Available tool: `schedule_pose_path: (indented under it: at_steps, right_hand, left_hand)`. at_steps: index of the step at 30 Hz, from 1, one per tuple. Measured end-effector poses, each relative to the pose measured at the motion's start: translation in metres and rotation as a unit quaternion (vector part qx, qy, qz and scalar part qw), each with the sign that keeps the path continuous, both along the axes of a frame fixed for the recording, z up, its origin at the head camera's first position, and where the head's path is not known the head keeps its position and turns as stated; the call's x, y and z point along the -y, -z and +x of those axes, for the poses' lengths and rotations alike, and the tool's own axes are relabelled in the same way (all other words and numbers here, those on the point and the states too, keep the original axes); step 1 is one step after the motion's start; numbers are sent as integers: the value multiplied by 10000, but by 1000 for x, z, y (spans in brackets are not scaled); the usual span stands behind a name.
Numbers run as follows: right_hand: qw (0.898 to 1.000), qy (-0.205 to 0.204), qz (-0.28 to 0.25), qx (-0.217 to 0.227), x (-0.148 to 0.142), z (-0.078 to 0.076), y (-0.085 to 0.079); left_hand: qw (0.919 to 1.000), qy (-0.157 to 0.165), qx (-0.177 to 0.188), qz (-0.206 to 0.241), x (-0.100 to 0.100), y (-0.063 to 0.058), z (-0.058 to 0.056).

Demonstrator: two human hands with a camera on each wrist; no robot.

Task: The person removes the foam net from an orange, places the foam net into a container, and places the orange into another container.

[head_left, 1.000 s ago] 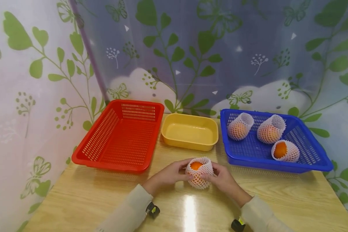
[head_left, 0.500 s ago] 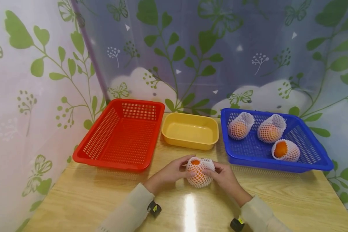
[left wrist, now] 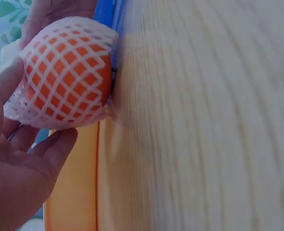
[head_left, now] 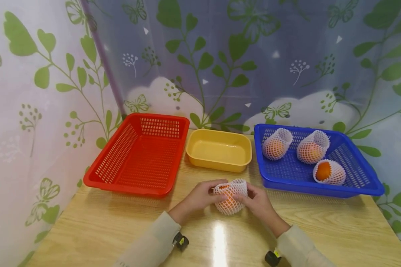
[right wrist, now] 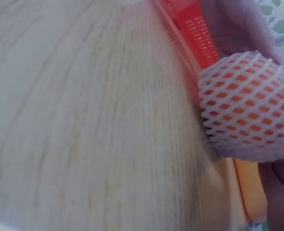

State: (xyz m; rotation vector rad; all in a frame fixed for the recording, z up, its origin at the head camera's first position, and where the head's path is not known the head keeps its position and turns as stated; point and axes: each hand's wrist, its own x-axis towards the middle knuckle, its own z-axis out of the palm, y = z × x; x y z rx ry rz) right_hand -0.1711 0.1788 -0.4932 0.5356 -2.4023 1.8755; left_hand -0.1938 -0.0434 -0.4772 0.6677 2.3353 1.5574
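Gripping one netted orange fruit (head_left: 231, 203) from opposite sides: left hand (head_left: 202, 195) and right hand (head_left: 261, 204)

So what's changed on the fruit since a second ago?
The net now covers more of the fruit; the bare patch on top has shrunk. The thumb of the left hand has shifted slightly up. That hand and the right hand still hold the fruit. Red basket, blue basket and yellow tray stayed put.

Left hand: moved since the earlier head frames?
Yes, slightly: against the yellow tray, the left hand sits a little further right, its thumb further over the netted fruit.
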Motion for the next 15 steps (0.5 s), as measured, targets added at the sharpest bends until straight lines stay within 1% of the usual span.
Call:
schedule_pose_path:
  at_steps: [4,6,8,12,15]
  right_hand:
    - [9992,3,273,288,1,-1,1]
    - [9982,-84,403,437,1,-1,1]
    - [9972,-162,504,531,2,0,2]
    - [9964,-138,603,576,3,1,1]
    - [9960,-71,583,670,4,1,0]
  left_hand:
    - [9988,-482,-124,4,-1,-1,0]
    - [9979,-635,-130,57,-1,-3,1]
    - [9975,-691,-145,73,-1,-3,1]
    - [9974,-703,-163,13,-1,-2,2]
    - [9975,-685,-152,-14,0,-2,1]
